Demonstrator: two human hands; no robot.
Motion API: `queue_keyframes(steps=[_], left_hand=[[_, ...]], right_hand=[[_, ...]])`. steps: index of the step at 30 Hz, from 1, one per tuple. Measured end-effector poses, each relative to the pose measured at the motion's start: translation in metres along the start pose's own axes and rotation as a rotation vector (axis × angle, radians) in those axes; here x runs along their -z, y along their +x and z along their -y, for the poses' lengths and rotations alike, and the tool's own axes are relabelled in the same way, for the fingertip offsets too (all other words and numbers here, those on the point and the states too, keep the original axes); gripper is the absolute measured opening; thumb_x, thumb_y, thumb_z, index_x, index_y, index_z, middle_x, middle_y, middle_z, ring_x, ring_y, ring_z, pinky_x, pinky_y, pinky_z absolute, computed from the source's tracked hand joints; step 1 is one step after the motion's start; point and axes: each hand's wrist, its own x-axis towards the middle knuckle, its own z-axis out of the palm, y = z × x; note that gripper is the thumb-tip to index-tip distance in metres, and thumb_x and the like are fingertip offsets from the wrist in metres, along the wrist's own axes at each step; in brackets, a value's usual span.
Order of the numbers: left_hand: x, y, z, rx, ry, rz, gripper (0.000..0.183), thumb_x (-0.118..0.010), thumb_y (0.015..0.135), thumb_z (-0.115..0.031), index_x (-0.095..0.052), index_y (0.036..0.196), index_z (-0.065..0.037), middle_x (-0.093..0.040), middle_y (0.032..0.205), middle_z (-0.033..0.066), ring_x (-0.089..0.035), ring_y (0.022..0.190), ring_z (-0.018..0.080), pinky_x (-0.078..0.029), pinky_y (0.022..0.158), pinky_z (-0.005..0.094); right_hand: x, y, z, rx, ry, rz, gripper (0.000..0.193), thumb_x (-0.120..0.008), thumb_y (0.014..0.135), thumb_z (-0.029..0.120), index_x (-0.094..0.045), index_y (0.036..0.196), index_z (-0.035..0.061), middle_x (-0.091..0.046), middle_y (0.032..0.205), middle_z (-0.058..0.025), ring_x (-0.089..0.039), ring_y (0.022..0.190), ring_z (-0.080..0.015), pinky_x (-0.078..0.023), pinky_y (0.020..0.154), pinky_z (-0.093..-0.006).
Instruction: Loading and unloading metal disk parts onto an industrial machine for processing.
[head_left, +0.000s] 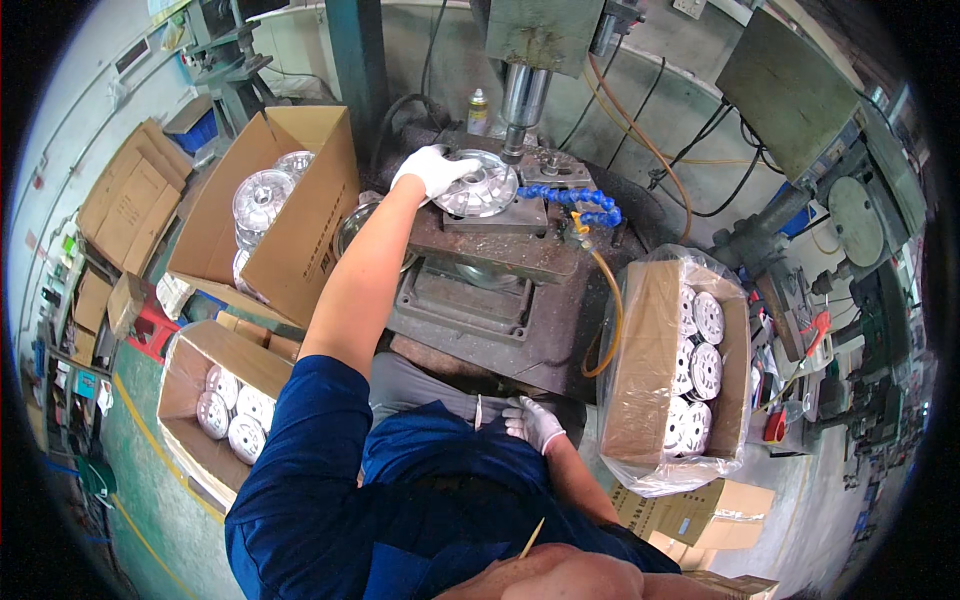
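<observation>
My left hand [430, 171], in a white glove, is closed on the left edge of a round silver metal disc [479, 184] with holes and a raised hub. This disc lies on a metal block on the machine table [510, 248], just beside and below the machine's spindle [523, 105]. At my lap, my gloved right hand [534, 424] rests with its fingers apart, holding nothing. Left of the table, partly behind my forearm, sits another round metal piece [352, 228]. A blue jointed coolant hose [575, 199] reaches toward the disc's right edge.
A tall cardboard box [300, 215] with stacked discs stands at the left; a lower box [190, 375] of discs is nearer me. At the right, a plastic-lined box [632, 370] holds several more. A yellow tube [612, 290] loops off the table. Behind stands a spray can [478, 112].
</observation>
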Motion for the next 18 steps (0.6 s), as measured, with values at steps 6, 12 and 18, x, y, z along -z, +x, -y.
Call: queue_keyframes(steps=[6,12,18], left_hand=[[0.003,-0.001,-0.001,0.052,-0.058,0.095,0.094,-0.067,0.067,-0.059,-0.046,0.123,0.014,-0.051,0.124,0.0280,-0.052,0.116,0.0323,-0.040,0.097,0.0326],[0.008,-0.008,-0.011,0.018,0.001,0.069,0.088,-0.066,0.072,-0.055,-0.046,0.125,0.012,-0.056,0.120,0.0251,-0.059,0.104,0.0269,-0.045,0.088,0.0323],[0.007,-0.014,-0.013,0.052,0.048,-0.114,0.068,-0.048,0.085,-0.052,-0.051,0.122,0.005,-0.053,0.124,0.0242,-0.050,0.117,0.0346,-0.038,0.098,0.0372]], right_hand=[[0.002,-0.003,0.000,0.012,0.000,0.033,0.040,-0.042,0.095,0.042,-0.052,0.119,0.0111,-0.061,0.100,-0.0084,-0.059,0.082,-0.0202,-0.049,0.075,-0.0341],[-0.001,-0.003,0.000,0.034,-0.007,-0.002,0.041,-0.043,0.095,0.042,-0.052,0.119,0.0105,-0.060,0.102,-0.0097,-0.059,0.083,-0.0209,-0.049,0.075,-0.0346],[0.004,-0.003,-0.002,0.030,0.014,-0.004,0.041,-0.043,0.094,0.043,-0.052,0.117,0.0100,-0.060,0.104,-0.0112,-0.058,0.083,-0.0220,-0.050,0.075,-0.0351]])
